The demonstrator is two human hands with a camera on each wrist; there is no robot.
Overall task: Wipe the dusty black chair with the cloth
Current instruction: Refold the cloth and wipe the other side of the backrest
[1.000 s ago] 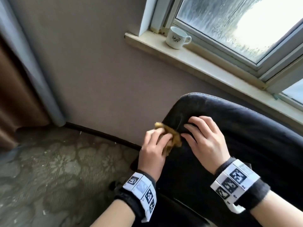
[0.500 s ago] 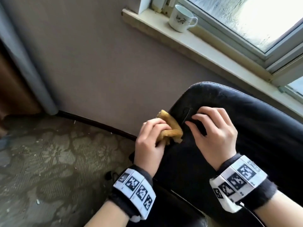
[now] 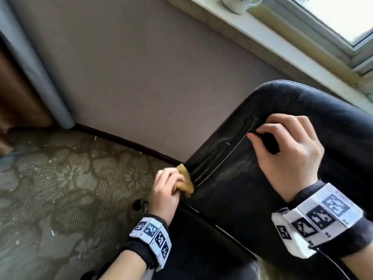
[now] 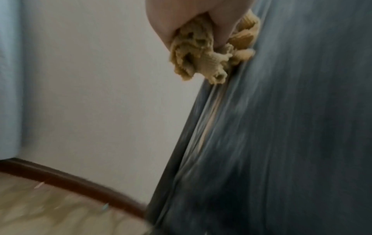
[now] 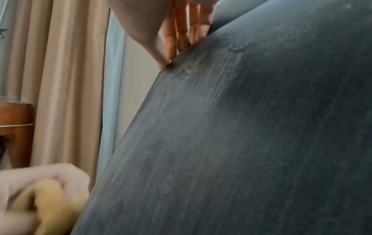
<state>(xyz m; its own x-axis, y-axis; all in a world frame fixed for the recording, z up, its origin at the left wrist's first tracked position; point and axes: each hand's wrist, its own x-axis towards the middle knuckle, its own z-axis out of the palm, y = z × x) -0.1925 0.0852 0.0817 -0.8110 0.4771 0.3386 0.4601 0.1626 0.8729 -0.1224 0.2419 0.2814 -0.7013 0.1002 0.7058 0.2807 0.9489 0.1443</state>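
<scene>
Left hand: my left hand [image 3: 165, 190] is gripping the cloth [image 3: 184, 181], fingers curled round the bunched yellow knit and pressing it against the seam groove on the chair's left edge.
Right hand: my right hand [image 3: 290, 146] is resting on the chair back [image 3: 242, 188], fingers bent with the tips pressing along the seam higher up, thumb tip touching the leather; it is holding nothing.
Cloth: it is sitting low on the groove, well below my right fingertips [image 5: 171, 52], a loose wad bulging out under my palm in the left wrist view.
Surface: the black leather is showing pale dust streaks running along the panel beside the groove, with a darker patch further in.
Room: a beige wall [image 3: 151, 77] is standing behind the chair, meeting patterned carpet [image 3: 60, 188] at a dark skirting strip.
Window side: a white mug [image 3: 237, 4] is sitting on the sill [image 3: 292, 49] under the window.
Corner: a curtain [image 5: 66, 79] is hanging by a wooden piece of furniture.
</scene>
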